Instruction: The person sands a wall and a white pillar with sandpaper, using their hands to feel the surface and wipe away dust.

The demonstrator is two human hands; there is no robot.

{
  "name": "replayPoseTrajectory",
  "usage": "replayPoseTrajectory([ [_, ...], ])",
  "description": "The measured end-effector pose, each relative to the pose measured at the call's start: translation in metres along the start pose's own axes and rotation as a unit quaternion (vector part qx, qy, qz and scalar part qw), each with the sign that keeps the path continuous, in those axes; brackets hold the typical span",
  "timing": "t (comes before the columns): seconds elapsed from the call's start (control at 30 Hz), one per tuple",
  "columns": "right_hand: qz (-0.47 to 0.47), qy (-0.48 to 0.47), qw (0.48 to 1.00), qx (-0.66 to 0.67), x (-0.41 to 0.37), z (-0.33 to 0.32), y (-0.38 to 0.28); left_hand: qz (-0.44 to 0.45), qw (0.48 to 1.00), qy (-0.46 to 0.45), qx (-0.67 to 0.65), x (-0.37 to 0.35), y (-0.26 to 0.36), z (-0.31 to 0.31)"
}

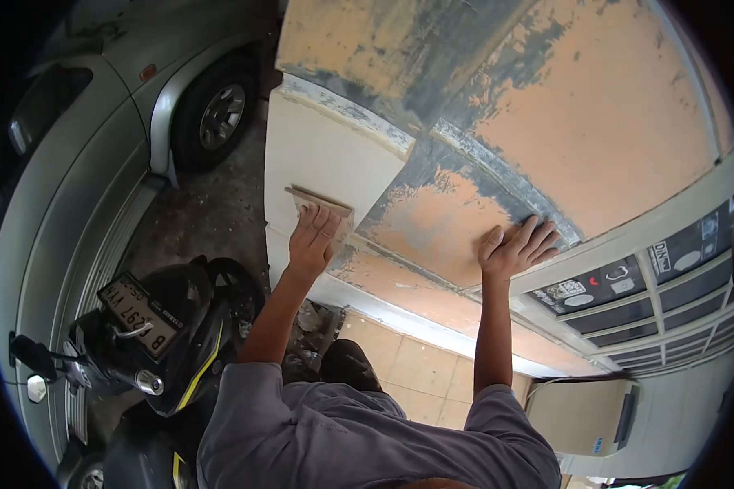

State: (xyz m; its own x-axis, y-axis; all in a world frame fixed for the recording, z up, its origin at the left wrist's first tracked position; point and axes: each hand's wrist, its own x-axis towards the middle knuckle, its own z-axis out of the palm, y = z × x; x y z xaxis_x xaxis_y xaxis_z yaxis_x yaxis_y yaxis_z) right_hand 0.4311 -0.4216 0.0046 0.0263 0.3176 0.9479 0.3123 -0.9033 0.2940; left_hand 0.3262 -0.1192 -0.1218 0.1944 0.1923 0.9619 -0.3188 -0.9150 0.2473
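My left hand [315, 236] presses a flat, thin sanding piece [322, 202] against the white face of a pillar [322, 143], its fingers bent over the piece's lower part. To the right, my right hand [518, 248] lies with its fingers spread on the peach and grey patchy wall [440, 208], near a raised grey-white ledge [506, 179]. Nothing shows in the right hand.
A silver car [81, 163] stands at the left, with a black motorcycle [163, 326] below it. Barred window panes [628, 301] with stickers are at the right. A beige box [579, 416] sits lower right, beside floor tiles [420, 367].
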Motion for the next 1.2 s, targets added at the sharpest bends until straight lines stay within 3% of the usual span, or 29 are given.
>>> replayPoseTrajectory([
  [0.07, -0.007, -0.010, 1.000, 0.004, 0.000, -0.002, -0.002, -0.047, 0.997, -0.053, -0.028, -0.022, 0.004, -0.010],
  [0.2, -0.011, -0.023, 0.999, -0.020, -0.002, 0.000, 0.001, -0.071, 0.996, 0.026, -0.048, 0.109, 0.022, -0.024],
  [0.23, -0.015, -0.021, 0.999, -0.029, -0.001, -0.001, 0.000, -0.086, 0.995, 0.027, -0.042, 0.106, 0.015, -0.024],
  [0.3, -0.025, -0.026, 0.999, -0.027, 0.000, -0.002, 0.000, -0.012, 0.999, -0.019, -0.037, 0.087, 0.005, -0.027],
  [0.33, -0.015, -0.020, 0.999, -0.034, 0.001, -0.001, -0.002, -0.020, 0.999, -0.015, -0.027, 0.042, 0.000, -0.030],
  [0.4, -0.016, -0.031, 0.998, -0.044, 0.001, -0.002, -0.004, -0.085, 0.982, -0.166, -0.037, -0.067, -0.020, -0.034],
  [0.43, -0.007, -0.033, 0.998, -0.050, 0.000, -0.003, -0.006, -0.086, 0.982, -0.165, -0.032, -0.060, -0.022, -0.038],
  [0.5, -0.021, -0.037, 0.998, -0.044, 0.004, -0.004, -0.007, -0.105, 0.989, -0.100, -0.020, -0.041, -0.005, -0.027],
  [0.57, -0.025, -0.028, 0.998, -0.042, 0.006, -0.003, -0.010, -0.074, 0.996, 0.002, -0.045, 0.042, 0.003, -0.016],
  [0.63, -0.027, -0.042, 0.998, -0.042, 0.005, -0.006, -0.012, -0.026, 0.996, 0.037, -0.070, 0.123, 0.007, -0.025],
  [0.73, -0.037, -0.045, 0.996, -0.061, 0.007, -0.006, -0.006, -0.022, 0.998, 0.009, -0.058, 0.068, -0.003, -0.016],
  [0.83, -0.036, -0.035, 0.997, -0.058, 0.005, -0.003, -0.009, -0.170, 0.982, -0.057, -0.059, -0.075, 0.004, -0.004],
  [0.93, -0.039, -0.026, 0.997, -0.061, 0.004, -0.002, -0.009, -0.192, 0.980, 0.017, -0.055, -0.031, 0.016, -0.002],
  [1.03, -0.039, -0.023, 0.996, -0.072, 0.000, 0.001, -0.006, -0.174, 0.980, 0.071, -0.058, 0.067, 0.007, -0.018],
  [1.07, -0.048, -0.031, 0.996, -0.074, -0.002, -0.001, -0.007, -0.124, 0.989, 0.062, -0.057, 0.080, 0.002, -0.021],
  [1.1, -0.043, -0.026, 0.996, -0.072, -0.002, 0.001, -0.010, -0.074, 0.994, 0.054, -0.055, 0.082, 0.000, -0.019],
  [1.2, -0.044, -0.026, 0.996, -0.073, 0.000, 0.001, -0.002, -0.111, 0.993, 0.000, -0.044, -0.055, -0.008, -0.005],
])
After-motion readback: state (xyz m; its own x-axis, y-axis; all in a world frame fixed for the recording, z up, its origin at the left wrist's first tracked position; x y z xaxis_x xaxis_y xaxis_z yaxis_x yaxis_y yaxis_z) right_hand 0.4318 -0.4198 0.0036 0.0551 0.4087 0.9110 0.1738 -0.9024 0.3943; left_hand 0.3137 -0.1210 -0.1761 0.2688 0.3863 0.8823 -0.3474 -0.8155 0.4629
